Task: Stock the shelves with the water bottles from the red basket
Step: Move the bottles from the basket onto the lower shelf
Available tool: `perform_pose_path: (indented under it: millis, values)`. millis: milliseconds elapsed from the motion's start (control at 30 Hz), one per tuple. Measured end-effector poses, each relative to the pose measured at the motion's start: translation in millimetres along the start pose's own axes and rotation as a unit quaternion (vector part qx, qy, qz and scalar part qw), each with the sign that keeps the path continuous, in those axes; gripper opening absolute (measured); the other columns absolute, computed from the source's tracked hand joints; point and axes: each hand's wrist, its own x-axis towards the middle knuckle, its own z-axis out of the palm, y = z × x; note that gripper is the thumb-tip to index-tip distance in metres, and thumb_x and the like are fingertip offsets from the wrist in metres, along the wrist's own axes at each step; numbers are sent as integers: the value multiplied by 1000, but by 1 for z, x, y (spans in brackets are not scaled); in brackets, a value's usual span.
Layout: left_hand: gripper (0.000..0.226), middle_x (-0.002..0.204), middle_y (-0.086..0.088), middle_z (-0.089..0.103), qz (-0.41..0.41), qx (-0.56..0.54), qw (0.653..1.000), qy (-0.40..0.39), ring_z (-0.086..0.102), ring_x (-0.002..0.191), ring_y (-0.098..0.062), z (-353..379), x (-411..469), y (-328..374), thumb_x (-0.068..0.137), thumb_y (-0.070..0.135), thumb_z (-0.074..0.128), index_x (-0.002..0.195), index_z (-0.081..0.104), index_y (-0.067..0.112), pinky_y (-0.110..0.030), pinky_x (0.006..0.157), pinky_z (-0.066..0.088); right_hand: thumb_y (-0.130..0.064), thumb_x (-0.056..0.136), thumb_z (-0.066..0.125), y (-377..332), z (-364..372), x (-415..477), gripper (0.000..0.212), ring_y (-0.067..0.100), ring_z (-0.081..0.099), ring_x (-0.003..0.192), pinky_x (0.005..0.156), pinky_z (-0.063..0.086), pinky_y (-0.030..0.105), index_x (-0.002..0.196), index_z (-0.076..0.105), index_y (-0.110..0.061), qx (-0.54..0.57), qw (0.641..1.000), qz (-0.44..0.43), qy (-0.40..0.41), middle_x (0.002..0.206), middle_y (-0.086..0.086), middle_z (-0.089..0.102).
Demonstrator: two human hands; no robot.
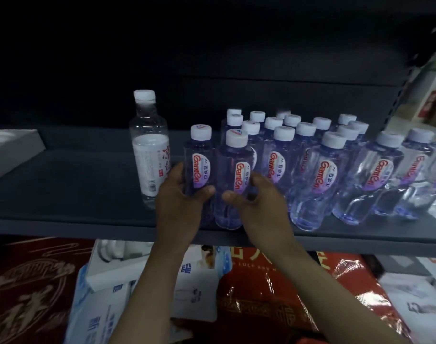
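Two small purple-tinted water bottles with white caps stand at the front of the dark shelf (87, 219). My left hand (181, 202) grips the left bottle (200, 155) low on its body. My right hand (260, 202) grips the right bottle (235, 165) from its right side. Both bottles are upright and side by side. Several more bottles of the same kind (318, 167) stand in rows to the right. The red basket is not in view.
A taller clear bottle with a white label (149, 150) stands just left of my left hand. A grey box (10, 150) lies at the shelf's far left. Below the shelf lie red packages (274, 294) and white boxes (115, 266).
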Motion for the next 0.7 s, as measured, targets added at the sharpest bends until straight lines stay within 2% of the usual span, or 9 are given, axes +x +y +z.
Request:
perform_pose_path:
  millis: [100,200,300,367,400,467,533,600,700]
  values:
    - [47,105,15,70,15,33,999,-6,65,98,1,-3,1,0,80,0,69,113,61,33,-28,88,54,-25,89,71,-3,2,8,29,14,60,108,96,50,33,116,63,-22,4,1000,8,-22,118,0,63]
    - [63,100,27,67,13,54,998,-28,61,97,11,-7,-4,3,77,-5,70,106,54,49,-14,83,49,-32,87,72,-4,2,7,36,14,60,107,95,51,31,120,62,-22,-16,1000,2,-22,118,-1,63]
    - [75,104,28,64,-1,92,995,-37,60,105,5,-11,-9,-3,76,-7,71,105,49,59,-22,90,50,-26,86,74,-6,2,-3,36,14,60,106,92,52,30,119,59,-22,-41,999,-22,7,114,-3,64]
    - [77,101,34,62,-12,103,994,-35,61,104,5,-15,-13,-7,77,-5,71,103,47,64,-24,90,50,-19,84,75,-3,4,-10,40,13,59,110,95,53,32,119,56,-24,-54,997,-45,24,116,-5,62]
    - [75,100,33,63,-17,104,994,-39,62,100,7,-17,-14,-10,79,-4,71,103,48,63,-20,87,50,-19,83,75,0,5,-12,46,13,58,112,95,53,35,123,54,-25,-54,997,-45,31,119,-7,62]
    - [68,100,20,67,-25,104,993,-48,64,89,9,-19,-17,-12,81,-5,69,108,49,55,-9,73,50,-21,82,77,5,6,-16,61,13,56,118,98,52,38,135,47,-25,-46,997,-22,51,127,-7,58]
    - [58,97,10,68,-22,107,993,-47,66,85,3,-20,-19,-12,83,-3,66,114,51,43,-9,67,50,-28,84,76,9,7,-21,72,16,47,126,103,48,38,144,37,-22,-74,993,-7,91,135,-2,48]
    - [49,93,11,68,-19,118,992,-42,66,86,0,-18,-20,-12,85,4,67,116,52,39,-14,71,54,-34,85,74,11,8,-29,72,19,41,123,99,47,38,145,36,-23,-161,975,-24,152,134,4,39]
    - [50,87,28,67,-4,124,991,-53,64,85,8,-13,-22,-9,83,12,71,102,49,53,-9,69,51,-36,87,71,16,8,-34,66,21,39,116,86,47,32,143,39,-27,-191,965,-32,175,129,6,32]
